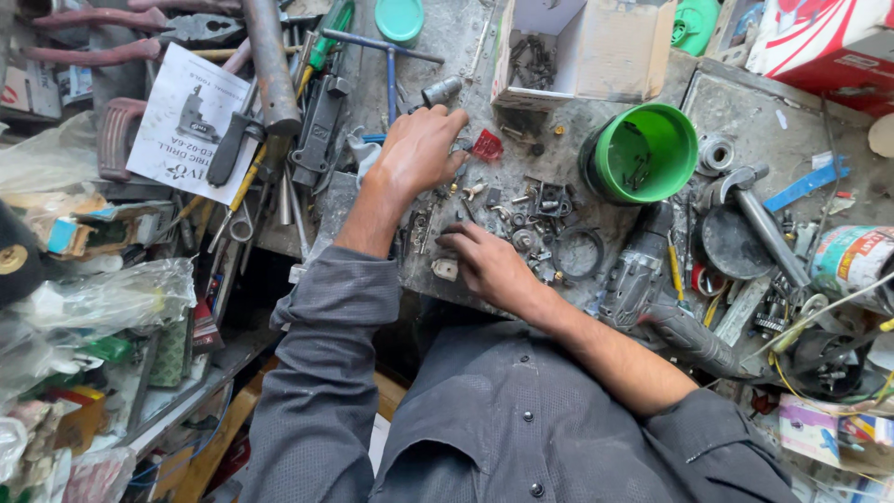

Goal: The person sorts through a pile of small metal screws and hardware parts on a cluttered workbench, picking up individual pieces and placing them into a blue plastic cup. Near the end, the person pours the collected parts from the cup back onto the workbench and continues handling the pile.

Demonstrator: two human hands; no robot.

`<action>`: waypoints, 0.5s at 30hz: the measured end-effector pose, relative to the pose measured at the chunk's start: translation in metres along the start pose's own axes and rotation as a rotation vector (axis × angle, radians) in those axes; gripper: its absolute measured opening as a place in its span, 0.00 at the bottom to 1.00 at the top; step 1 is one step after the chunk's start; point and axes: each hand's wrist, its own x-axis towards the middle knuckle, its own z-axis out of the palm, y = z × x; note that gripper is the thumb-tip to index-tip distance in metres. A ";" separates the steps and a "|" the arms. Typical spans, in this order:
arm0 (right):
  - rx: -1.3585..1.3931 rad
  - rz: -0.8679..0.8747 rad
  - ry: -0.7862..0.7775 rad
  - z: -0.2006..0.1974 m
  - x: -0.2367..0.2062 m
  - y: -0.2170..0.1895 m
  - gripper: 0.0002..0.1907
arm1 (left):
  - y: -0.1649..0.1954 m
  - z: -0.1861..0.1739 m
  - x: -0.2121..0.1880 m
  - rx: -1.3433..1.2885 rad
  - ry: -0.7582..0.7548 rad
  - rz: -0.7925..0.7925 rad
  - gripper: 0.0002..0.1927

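Grey, grimy workbench (549,130), crowded with small metal parts and tools, seen from above. Left hand (419,149): palm down, fingers curled loosely over the bench top, fingertips among loose parts near a red plastic piece (486,144) and just below a short metal socket (440,91); whether anything is pinched under the fingers cannot be told. Right hand (489,265): palm down nearer the bench edge, fingers bent, tips touching a scatter of screws (521,210) and washers; no firm hold on any part is visible. White block (446,269): small, lying just beside the right hand at the bench edge. Black ring (579,253): flat on the bench, right of the right hand. Green tub (643,154): open, holding a few dark parts, well right of the left hand. Cardboard box (577,47): open, at the far side, with screws inside. Drill (652,298): grey, lying by the right forearm. Hammer (759,214): right of the tub. Leaflet (191,121): printed, on tools at left.
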 end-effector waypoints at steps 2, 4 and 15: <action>-0.067 -0.104 0.072 -0.001 -0.004 0.003 0.24 | 0.001 0.000 0.001 0.003 0.002 0.008 0.21; -0.095 -0.071 0.099 -0.008 -0.015 0.010 0.23 | 0.001 0.001 0.001 0.007 -0.008 0.011 0.21; -0.453 0.214 0.443 -0.053 -0.060 0.060 0.27 | 0.004 -0.001 0.002 -0.001 -0.029 0.007 0.22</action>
